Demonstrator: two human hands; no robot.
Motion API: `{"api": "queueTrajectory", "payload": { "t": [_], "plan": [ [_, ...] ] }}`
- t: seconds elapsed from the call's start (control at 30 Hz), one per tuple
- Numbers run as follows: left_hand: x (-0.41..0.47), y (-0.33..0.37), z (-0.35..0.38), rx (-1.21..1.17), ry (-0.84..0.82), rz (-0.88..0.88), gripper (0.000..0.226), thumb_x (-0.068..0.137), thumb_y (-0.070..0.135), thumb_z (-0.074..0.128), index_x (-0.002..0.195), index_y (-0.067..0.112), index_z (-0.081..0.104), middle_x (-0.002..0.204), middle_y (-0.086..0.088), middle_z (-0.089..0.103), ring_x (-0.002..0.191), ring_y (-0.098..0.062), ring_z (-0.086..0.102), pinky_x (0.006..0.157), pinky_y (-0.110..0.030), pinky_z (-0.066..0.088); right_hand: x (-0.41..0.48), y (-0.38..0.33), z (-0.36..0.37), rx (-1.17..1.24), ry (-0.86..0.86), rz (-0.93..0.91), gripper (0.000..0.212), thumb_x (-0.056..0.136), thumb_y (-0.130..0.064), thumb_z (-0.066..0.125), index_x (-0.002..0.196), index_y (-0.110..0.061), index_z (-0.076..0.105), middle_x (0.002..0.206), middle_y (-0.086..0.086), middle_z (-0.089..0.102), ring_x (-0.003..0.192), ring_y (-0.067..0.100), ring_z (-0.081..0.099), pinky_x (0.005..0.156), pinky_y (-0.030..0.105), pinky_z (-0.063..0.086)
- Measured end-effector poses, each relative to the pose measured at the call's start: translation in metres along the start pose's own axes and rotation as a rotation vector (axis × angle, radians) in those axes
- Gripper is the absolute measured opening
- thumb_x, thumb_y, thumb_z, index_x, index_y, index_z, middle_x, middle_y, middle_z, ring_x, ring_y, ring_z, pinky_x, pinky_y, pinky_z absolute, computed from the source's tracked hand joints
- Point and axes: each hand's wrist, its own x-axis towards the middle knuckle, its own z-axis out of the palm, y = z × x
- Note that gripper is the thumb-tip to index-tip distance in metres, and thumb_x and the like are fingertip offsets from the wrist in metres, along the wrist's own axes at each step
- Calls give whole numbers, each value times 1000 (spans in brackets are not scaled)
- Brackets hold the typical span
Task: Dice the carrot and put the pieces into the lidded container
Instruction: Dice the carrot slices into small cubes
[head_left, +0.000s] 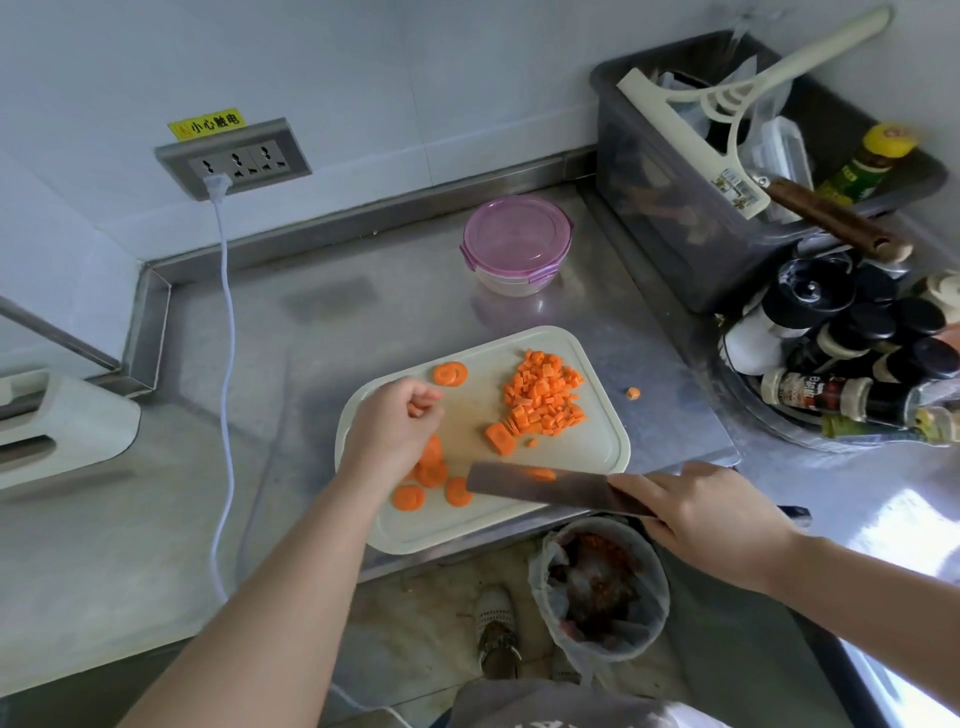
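We park the knife (535, 486) at the board's (467, 525) 6 o'clock, right hand (711, 519) grip clenched on it, so left hand (389, 431) grip, pinching a slice (414, 410), can restack; dice (543, 395) wait at 2 o'clock.

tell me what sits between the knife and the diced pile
Head view: a carrot chunk and one small bit on the board, between knife and diced pile.

A white cable (227, 338) hangs from a wall socket (234, 158) under a yellow warning sticker (207, 123) and trails across the steel desk (130, 545). At back right, a grey tub (649, 208) holds a cream squeegee (727, 93), with dark-capped spice bottles (852, 343) clustered beside it. A bag-lined waste bin (597, 587) stands on the floor below.
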Motion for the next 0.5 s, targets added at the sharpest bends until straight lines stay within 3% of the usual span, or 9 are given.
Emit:
{"api": "queueTrajectory", "payload": {
  "t": [0.1,0.17,0.23,0.3,0.37,0.5],
  "plan": [
    [-3,26,7,140,-325,201,14,82,22,71,93,30,68,77,18,59,74,-2,56,74,-21,43,5,-7,1,-44,4,-74,50,52,-27,88,98,-19,71,63,-8,66,40,19,51,41,22,41],
    [-8,35,21,301,-505,305,21,80,29,73,101,28,71,87,15,61,86,-6,57,79,-21,42,8,-8,1,-48,0,-97,50,50,-28,87,96,-19,72,62,-8,65,39,19,49,40,21,39],
    [-12,34,31,461,-548,375,21,80,34,71,101,31,71,101,15,64,94,-7,58,83,-23,43,10,-9,0,-54,4,-116,41,56,-28,82,95,-20,72,62,-8,65,38,19,48,40,21,37],
    [-13,30,35,510,-536,395,14,81,34,69,95,32,70,102,14,67,94,-6,60,81,-23,44,10,-9,-2,-62,0,-98,28,69,-30,62,94,-21,71,62,-9,64,37,20,46,39,21,35],
    [-14,28,36,499,-542,389,9,82,30,66,90,33,70,98,13,68,92,-7,61,78,-24,46,11,-8,-2,-42,-17,-65,35,75,-29,41,92,-22,70,61,-8,64,37,20,44,39,23,36],
    [-17,28,36,472,-561,368,11,82,25,64,89,32,68,88,14,66,85,-5,60,76,-23,47,11,-9,-4,-38,-17,-104,37,76,-27,36,91,-22,70,60,-8,62,36,20,42,38,24,39]
  ]
}}
